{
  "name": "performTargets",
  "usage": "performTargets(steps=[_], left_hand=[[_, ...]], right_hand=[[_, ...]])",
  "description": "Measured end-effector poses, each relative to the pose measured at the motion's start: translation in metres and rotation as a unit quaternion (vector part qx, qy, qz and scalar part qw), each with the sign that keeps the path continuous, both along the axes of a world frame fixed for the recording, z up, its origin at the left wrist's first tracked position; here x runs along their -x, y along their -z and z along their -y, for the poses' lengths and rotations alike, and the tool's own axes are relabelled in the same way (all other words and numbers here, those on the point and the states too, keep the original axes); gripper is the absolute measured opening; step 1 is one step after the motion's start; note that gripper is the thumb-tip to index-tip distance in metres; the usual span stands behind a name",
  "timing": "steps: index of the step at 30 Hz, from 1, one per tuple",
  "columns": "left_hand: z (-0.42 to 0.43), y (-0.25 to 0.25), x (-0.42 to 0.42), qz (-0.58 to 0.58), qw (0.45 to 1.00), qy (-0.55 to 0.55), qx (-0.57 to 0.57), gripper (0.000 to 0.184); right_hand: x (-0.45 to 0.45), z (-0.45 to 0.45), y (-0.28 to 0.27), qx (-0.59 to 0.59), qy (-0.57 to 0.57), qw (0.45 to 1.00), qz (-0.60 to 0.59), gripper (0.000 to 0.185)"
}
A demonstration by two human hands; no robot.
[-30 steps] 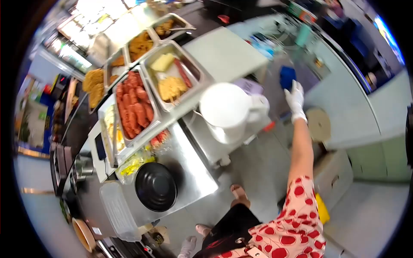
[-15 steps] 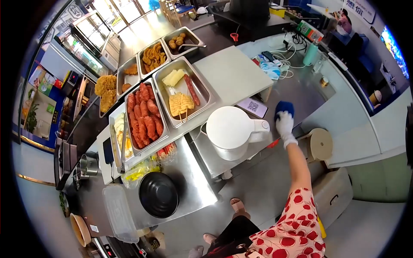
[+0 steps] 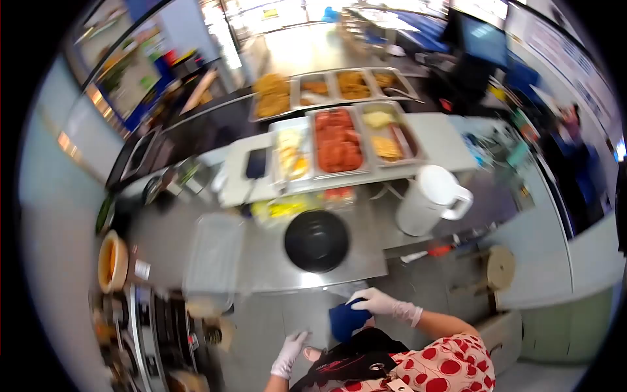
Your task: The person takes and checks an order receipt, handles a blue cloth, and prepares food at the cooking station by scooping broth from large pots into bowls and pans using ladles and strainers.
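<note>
My right hand (image 3: 382, 302), in a white glove, grips a dark blue cloth (image 3: 347, 321) that hangs in front of my apron, just off the counter's front edge. Lower and to the left is my gloved left hand (image 3: 289, 355); it holds nothing I can see, and its loosely stretched fingers are slightly blurred. On the steel counter ahead of both hands sits a black bowl (image 3: 317, 241). A clear plastic lid or box (image 3: 214, 255) lies to the left of the bowl. The white pitcher (image 3: 428, 201) stands upright to the right, apart from both hands.
A raised white shelf (image 3: 450, 140) carries steel trays of red sausages (image 3: 337, 140), egg-like pieces (image 3: 291, 153) and skewered food (image 3: 386, 147). Yellow packets (image 3: 285, 208) lie behind the bowl. A round stool (image 3: 499, 266) stands at right; a tan tub (image 3: 113, 261) is far left.
My right hand has brought the blue cloth from the right-hand counter back beside my body. My left hand has come into view. The camera has turned left.
</note>
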State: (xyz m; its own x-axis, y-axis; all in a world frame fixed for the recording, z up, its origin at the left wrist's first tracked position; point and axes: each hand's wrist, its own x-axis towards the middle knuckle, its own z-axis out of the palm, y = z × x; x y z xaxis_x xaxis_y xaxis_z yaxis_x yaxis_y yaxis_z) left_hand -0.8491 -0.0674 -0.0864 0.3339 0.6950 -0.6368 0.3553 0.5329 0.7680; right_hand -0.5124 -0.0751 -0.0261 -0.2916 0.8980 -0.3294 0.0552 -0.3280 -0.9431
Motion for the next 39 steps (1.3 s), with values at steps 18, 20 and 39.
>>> performTargets(steps=[18, 20, 39], left_hand=[[0.045, -0.109, 0.359, -0.188, 0.825, -0.347, -0.405, 0.021], [0.045, -0.112, 0.386, -0.211, 0.856, -0.296, -0.368, 0.022], [-0.127, -0.046, 0.527, 0.539, 0.564, -0.594, -0.198, 0.021]], right_hand=[[0.477, -0.095, -0.083, -0.167, -0.21, 0.963, -0.033, 0.02], [0.508, -0.108, -0.078, -0.168, -0.197, 0.965, -0.043, 0.018], [0.765, -0.217, -0.069, -0.136, -0.551, 0.801, -0.188, 0.033]])
